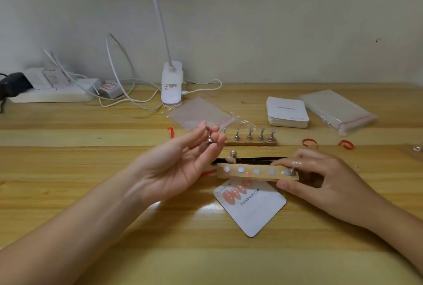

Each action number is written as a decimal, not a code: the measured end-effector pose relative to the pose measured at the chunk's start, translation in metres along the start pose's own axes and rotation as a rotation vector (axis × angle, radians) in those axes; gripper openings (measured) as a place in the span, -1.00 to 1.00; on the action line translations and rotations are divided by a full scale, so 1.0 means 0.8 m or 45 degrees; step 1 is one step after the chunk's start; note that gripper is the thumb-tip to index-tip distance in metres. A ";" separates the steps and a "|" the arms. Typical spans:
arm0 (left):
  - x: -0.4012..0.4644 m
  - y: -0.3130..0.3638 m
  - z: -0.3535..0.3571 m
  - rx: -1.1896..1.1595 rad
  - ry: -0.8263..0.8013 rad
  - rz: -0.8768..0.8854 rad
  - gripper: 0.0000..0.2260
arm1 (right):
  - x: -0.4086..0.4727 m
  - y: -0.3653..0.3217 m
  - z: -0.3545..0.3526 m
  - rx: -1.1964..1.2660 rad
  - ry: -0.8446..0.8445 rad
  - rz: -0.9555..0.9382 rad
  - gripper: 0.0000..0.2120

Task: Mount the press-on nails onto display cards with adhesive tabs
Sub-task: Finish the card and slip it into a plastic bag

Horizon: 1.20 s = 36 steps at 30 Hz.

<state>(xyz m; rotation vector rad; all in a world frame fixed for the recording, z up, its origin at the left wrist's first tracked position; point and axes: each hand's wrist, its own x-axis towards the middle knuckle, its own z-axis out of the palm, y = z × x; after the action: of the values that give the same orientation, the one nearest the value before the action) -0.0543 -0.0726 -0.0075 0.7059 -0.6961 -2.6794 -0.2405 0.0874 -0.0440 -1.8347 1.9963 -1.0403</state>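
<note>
Mid-transfer: left hand [183, 161] pinches a small metal nail stand [209, 137], right hand [320, 179] grips the wooden magnet-dotted holder bar [256, 172]; next, nail onto white display card [251, 207].

A clip lamp [171, 85], power strip [52, 95] and white cables [119, 72] line the wall.

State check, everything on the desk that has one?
left hand: raised, pinching a metal nail stand
right hand: gripping wooden holder bar
display card: flat, several pink nails mounted
far holder bar: five stands upright
card stack: untouched
</note>
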 end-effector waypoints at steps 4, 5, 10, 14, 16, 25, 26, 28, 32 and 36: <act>0.001 -0.006 0.006 -0.045 -0.015 -0.082 -0.78 | -0.002 0.004 -0.005 -0.007 0.004 0.028 -0.73; 0.003 -0.009 0.007 0.041 0.011 -0.061 -0.81 | -0.002 0.005 -0.006 -0.005 0.014 0.035 -0.72; 0.013 -0.021 0.011 0.561 0.047 0.128 -0.81 | -0.003 0.008 -0.008 -0.039 0.051 0.056 -0.70; 0.021 -0.028 0.014 0.824 0.044 0.204 -0.69 | -0.005 0.011 -0.008 -0.081 0.180 0.039 -0.69; 0.023 -0.031 0.018 0.917 0.035 0.197 -0.66 | -0.005 0.013 -0.007 -0.126 0.197 0.033 -0.72; 0.033 -0.042 0.042 1.056 -0.101 0.038 -0.70 | -0.004 0.007 -0.005 -0.022 0.315 0.050 -0.60; 0.035 -0.044 0.043 1.075 -0.120 0.022 -0.68 | -0.004 0.003 -0.005 0.003 0.360 0.009 -0.62; 0.037 -0.049 0.045 1.138 -0.169 0.009 -0.65 | -0.003 -0.005 -0.002 0.090 0.411 -0.074 -0.67; 0.040 -0.059 0.050 1.090 -0.250 0.062 -0.69 | 0.001 -0.014 0.008 0.263 0.460 -0.151 -0.76; 0.042 -0.062 0.051 1.034 -0.345 0.125 -0.75 | 0.001 -0.014 0.007 0.236 0.575 -0.205 -0.75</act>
<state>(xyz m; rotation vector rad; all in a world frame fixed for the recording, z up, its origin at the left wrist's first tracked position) -0.1111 -0.0281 -0.0148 0.4422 -1.8782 -2.3639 -0.2287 0.0850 -0.0401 -1.8031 1.9083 -1.7565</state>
